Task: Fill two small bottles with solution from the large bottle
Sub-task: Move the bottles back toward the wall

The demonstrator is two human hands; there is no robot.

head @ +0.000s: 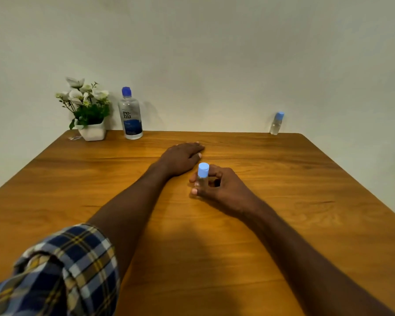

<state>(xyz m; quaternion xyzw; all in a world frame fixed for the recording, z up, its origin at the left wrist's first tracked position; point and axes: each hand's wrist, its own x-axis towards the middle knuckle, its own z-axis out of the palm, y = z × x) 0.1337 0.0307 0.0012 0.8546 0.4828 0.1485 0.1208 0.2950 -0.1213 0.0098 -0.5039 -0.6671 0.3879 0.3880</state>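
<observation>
The large clear bottle (130,115) with a dark blue cap and a "renu" label stands upright at the back left of the wooden table (283,201). A small clear bottle (202,176) with a light blue cap stands near the table's middle, and my right hand (221,188) grips its body with thumb and fingers. My left hand (181,157) lies flat on the table just behind it, palm down, holding nothing. A second small bottle (276,123) with a light blue cap stands upright at the back right edge, against the wall.
A white pot of white flowers (88,112) stands at the back left corner, beside the large bottle. A pale wall runs right behind the table's far edge. My left arm has a rolled-up plaid sleeve (62,270).
</observation>
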